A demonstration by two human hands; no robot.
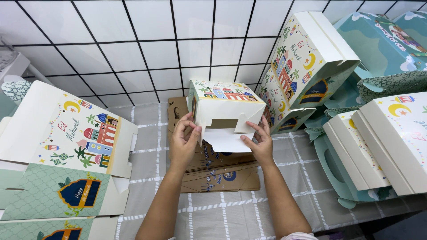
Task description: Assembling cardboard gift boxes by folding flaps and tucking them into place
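Above a checked cloth-covered surface (147,178), from the head view, the left hand (183,141) and right hand (259,141) hold a printed carton (222,104) upright over a flat cardboard stack (218,171), fingers gripping its open bottom flaps; the folding step seems underway, and tucking those flaps closed looks next.

Matt card box (222,104); woven tablecloth (147,146)
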